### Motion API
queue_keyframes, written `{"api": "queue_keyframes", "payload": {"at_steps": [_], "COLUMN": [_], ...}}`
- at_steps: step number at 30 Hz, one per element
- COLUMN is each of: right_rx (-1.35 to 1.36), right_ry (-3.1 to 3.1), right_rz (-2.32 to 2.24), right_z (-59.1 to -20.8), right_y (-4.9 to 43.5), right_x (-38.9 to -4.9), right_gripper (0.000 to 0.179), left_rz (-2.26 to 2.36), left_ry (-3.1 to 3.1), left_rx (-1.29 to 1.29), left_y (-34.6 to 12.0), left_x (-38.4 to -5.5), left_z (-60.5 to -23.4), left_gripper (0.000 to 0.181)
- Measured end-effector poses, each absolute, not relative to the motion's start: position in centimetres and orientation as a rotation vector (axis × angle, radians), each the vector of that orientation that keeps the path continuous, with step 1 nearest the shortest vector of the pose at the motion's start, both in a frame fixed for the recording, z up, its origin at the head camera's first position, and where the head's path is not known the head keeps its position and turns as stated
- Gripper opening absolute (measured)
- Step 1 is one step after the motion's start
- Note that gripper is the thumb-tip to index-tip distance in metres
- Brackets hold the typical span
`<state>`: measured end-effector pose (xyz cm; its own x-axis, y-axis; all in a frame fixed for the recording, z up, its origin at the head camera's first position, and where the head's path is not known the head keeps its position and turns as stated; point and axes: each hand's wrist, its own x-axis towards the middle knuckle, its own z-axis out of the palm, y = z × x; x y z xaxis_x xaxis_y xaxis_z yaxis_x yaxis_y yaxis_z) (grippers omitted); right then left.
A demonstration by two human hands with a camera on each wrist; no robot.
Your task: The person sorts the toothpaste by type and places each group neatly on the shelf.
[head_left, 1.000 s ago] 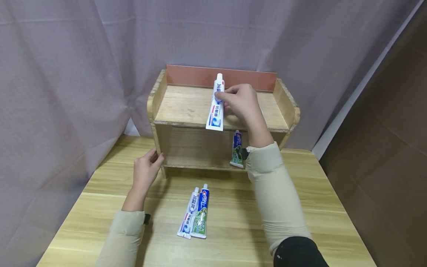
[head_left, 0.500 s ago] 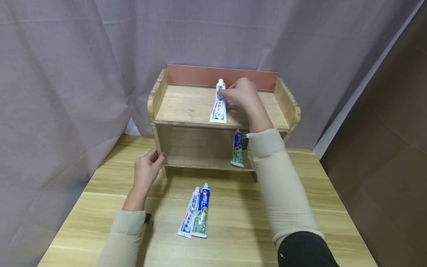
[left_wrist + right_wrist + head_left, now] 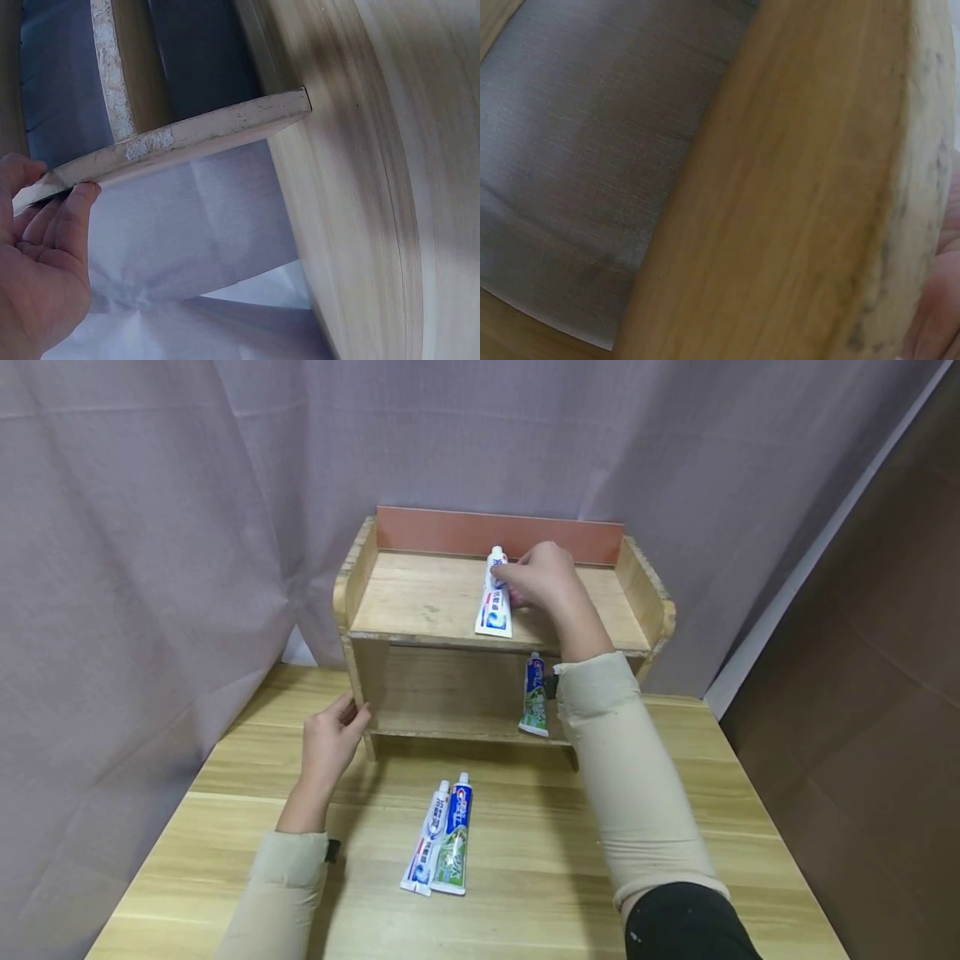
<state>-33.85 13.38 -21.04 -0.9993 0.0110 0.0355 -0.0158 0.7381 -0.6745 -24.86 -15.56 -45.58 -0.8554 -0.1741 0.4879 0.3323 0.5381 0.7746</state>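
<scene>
Thumb and fingers of the right hand (image 3: pixel 546 578) pinch a white toothpaste tube (image 3: pixel 494 608) over the upper board (image 3: pixel 420 597) of a wooden shelf. In the last second the tube has come down and back: its flat end, which overhung the board's front edge, now sits just behind it. For the last half-second it barely shifts, so it looks all but set down, though not let go; whether it touches the board throughout, I cannot tell.

The tube narrows from that broad end to a white cap pointing rearward, with blue lettering and a blue print low down.

The left hand (image 3: pixel 330 739), unchanged, grips the shelf's left side panel (image 3: pixel 225 120), apparently steadying it. A blue-green tube (image 3: pixel 534 697) leans on the lower level; on the counter (image 3: pixel 540 860), another white tube (image 3: pixel 426 843) touches a second blue-green one (image 3: pixel 454 839).
</scene>
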Motion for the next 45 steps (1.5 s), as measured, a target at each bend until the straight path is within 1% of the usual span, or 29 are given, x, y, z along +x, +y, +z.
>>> {"api": "queue_keyframes", "payload": {"at_steps": [11, 18, 24, 37, 45], "right_rx": [0.038, 0.070, 0.090, 0.084, 0.158], "right_ry": [-2.874, -2.809, -2.791, -2.794, -2.740], "right_rz": [1.040, 1.072, 1.068, 1.058, 1.049], "right_z": [-21.5, -21.9, -21.9, -21.9, -21.7], "right_y": [13.8, 14.2, 14.2, 14.5, 14.6], "right_x": [-33.9, -33.6, -33.1, -32.0, -31.2], "right_gripper": [0.038, 0.044, 0.041, 0.044, 0.045], "left_rz": [-1.296, -1.286, -1.286, -1.314, -1.308], "left_ry": [-2.267, -2.263, -2.259, -2.262, -2.255], "left_rx": [-0.133, -0.131, -0.142, -0.124, -0.119], "left_y": [-15.5, -15.6, -15.6, -15.6, -15.7], "left_x": [-24.9, -25.0, -25.0, -25.1, -25.1], "left_z": [-45.7, -45.8, -45.8, -46.0, -46.0], "left_gripper": [0.034, 0.033, 0.033, 0.034, 0.033]}}
